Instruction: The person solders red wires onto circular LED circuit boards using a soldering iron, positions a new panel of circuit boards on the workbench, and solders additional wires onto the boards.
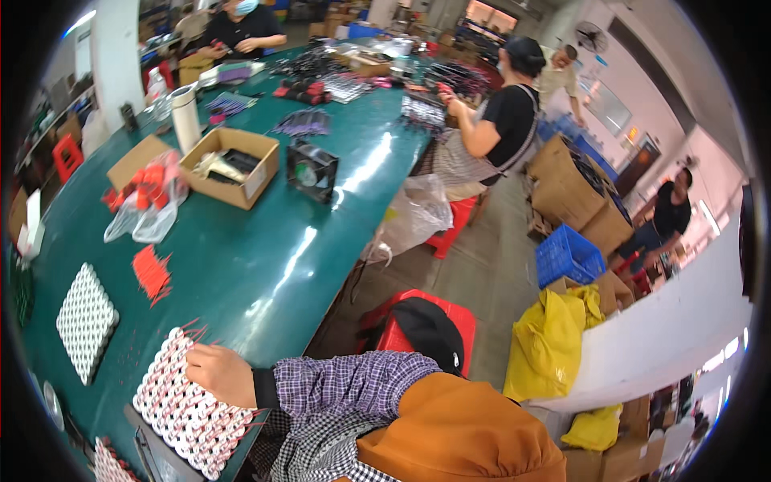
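Observation:
My right hand (pixel 220 376) comes in from the right across a woven-looking panel (pixel 173 406) of white round pieces laced with thin red strips. Its fingers are bent and pressed together on the panel near the upper edge; the fingertips are partly hidden. Red strip ends (pixel 193 329) stick out at the panel's top corner. Beyond it, an orange-red bundle of thin strips (pixel 152 274) lies on the green table (pixel 233 281). A similar white panel (pixel 86 323) sits to the left, and part of another panel (pixel 111 462) shows at the lower edge. My left hand is out of view.
A small black fan (pixel 312 170), an open cardboard box (pixel 231 167), a plastic bag (pixel 152 210) with orange-red pieces and a white bottle (pixel 185 120) stand farther up the table. A red stool (pixel 434 321) with a black cap is beside it. Several people are around.

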`<state>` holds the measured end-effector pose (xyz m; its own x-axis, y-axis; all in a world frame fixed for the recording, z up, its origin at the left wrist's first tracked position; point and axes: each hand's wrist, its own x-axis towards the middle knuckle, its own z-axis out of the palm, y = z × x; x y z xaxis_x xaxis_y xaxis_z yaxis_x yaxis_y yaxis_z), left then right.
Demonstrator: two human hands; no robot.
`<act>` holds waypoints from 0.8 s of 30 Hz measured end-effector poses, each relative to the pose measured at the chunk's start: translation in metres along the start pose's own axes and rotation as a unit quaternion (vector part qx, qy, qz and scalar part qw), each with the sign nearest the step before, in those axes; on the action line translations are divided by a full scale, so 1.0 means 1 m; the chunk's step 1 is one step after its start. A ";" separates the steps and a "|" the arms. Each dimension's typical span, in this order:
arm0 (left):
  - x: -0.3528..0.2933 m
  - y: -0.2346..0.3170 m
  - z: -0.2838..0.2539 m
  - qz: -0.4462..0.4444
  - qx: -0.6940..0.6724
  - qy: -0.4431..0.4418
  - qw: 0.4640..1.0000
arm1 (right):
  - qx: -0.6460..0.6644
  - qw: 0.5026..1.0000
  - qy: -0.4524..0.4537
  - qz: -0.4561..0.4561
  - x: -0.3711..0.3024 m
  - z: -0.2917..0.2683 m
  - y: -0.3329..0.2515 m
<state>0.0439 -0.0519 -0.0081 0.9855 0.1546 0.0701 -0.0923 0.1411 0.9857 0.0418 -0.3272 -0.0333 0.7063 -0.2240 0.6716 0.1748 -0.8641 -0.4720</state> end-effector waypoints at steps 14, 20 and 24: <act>0.070 -0.068 -0.045 -0.172 -0.223 -0.005 0.960 | 0.144 0.971 0.024 0.188 -0.033 -0.056 0.079; 0.051 -0.060 -0.044 -0.177 -0.292 -0.088 0.936 | 0.016 0.987 0.028 0.160 0.039 -0.077 0.129; 0.053 -0.062 -0.047 -0.167 -0.302 -0.083 0.935 | -0.068 0.996 0.049 0.014 0.088 -0.046 0.149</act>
<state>0.0948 -0.0066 -0.0723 0.9776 -0.1431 -0.1544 0.2105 0.6880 0.6946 0.0981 -0.4960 -0.0182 0.6386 -0.2866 0.7142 0.0560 -0.9083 -0.4146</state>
